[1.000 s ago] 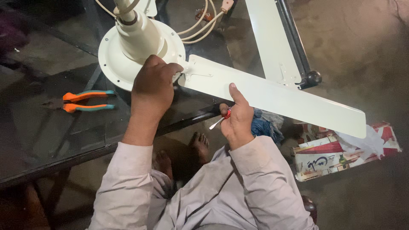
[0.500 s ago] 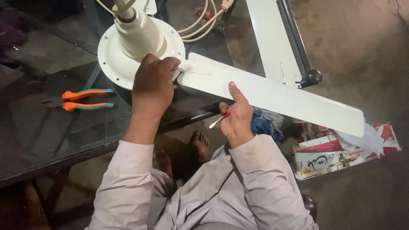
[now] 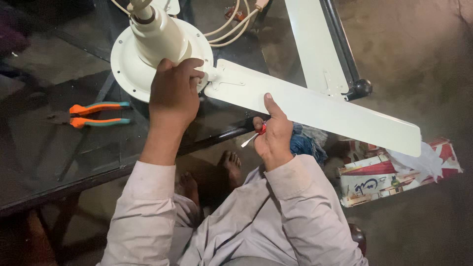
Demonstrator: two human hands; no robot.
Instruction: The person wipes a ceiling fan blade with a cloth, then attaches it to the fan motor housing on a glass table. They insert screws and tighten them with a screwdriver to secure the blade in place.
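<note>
Nearest the camera: pale grey sleeves (image 3: 295, 212) and lap, a bare foot (image 3: 230, 162) on the floor just below the table edge.

Right hand (image 3: 273, 133) closed around a small screwdriver (image 3: 256, 134) with a red handle, metal tip poking out to the lower left, thumb stretched up and pressing on the near edge of the fan blade (image 3: 315, 106). Left hand (image 3: 172, 96) curled over the rim of the white fan motor housing (image 3: 148, 54), fingers gripping right where the blade's bracket meets the motor.

Blade itself cream white, running from the motor out to the right and slightly down, far end hanging past the table over a red and white cardboard box (image 3: 389, 175) on the floor. Bit of blue cloth (image 3: 303, 143) just beside the right hand, under the blade.

Motor sitting on a dark glass table (image 3: 44, 148), stem up. Pliers (image 3: 93, 114) with orange and teal handles lying flat to the left, well apart from both hands.

Further back: a second white blade (image 3: 315, 44) lying alongside a black table leg or rail, and cream wires (image 3: 231, 22) looping behind the motor.
</note>
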